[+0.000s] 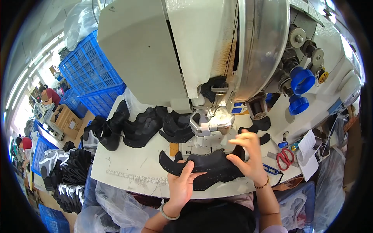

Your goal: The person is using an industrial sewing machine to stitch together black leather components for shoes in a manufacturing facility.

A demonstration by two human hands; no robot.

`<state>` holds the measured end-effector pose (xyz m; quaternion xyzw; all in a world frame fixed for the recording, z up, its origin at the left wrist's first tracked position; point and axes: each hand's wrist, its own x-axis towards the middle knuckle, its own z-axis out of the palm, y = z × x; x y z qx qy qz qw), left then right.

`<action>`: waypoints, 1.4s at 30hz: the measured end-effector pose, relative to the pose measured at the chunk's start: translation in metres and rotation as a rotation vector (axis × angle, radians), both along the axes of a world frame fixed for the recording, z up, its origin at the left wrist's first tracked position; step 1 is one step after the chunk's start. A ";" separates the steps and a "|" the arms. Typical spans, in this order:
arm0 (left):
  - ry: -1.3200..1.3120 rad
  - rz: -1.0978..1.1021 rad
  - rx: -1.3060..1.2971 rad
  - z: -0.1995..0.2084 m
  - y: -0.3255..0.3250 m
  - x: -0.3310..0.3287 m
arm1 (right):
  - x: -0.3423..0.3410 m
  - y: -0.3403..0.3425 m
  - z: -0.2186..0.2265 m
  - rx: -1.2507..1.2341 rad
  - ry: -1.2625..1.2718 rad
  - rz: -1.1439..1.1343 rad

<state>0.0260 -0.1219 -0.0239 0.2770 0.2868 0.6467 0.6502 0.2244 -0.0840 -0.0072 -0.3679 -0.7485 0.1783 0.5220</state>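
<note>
My left hand [181, 185] pinches a curved black shoe upper piece [208, 164] between thumb and fingers, near its left end. The piece, with a row of light stitch marks or holes along it, is held above the front of the white sewing table [128, 165]. At the piece's right end is my right hand [250, 159], its thumb against or just over the black material. Its other fingers are raised apart from the thumb and slightly blurred. Directly beyond both hands is the sewing machine's lit needle area [213, 118].
Stacked black shoe pieces [143, 128] lie left of the needle, beside a black shoe [110, 134]. Red-handled scissors [285, 158] and a blue thread snip [271, 169] lie right. Blue crates [91, 62] rise behind left. Plastic bags [116, 202] hang below the table edge.
</note>
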 end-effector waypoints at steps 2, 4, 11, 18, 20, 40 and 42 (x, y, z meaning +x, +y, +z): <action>-0.011 0.064 0.056 0.002 0.001 -0.002 | 0.000 -0.013 -0.005 0.311 -0.064 -0.294; -0.022 0.071 0.052 0.002 0.003 0.000 | 0.001 -0.035 -0.013 0.302 -0.006 -0.314; -0.013 0.079 0.087 0.008 -0.002 0.014 | -0.050 -0.050 -0.020 -0.744 0.720 0.078; 0.044 0.107 0.109 0.010 -0.005 0.018 | -0.056 -0.045 -0.027 -0.765 0.999 0.217; 0.029 0.090 0.079 0.012 -0.005 0.018 | -0.055 -0.045 -0.027 -0.777 0.982 0.250; 0.037 0.037 -0.021 0.012 -0.002 0.014 | -0.063 -0.042 -0.021 -0.831 0.972 0.276; -0.004 -0.012 -0.015 0.023 -0.003 0.016 | -0.061 -0.042 -0.026 -0.821 0.964 0.281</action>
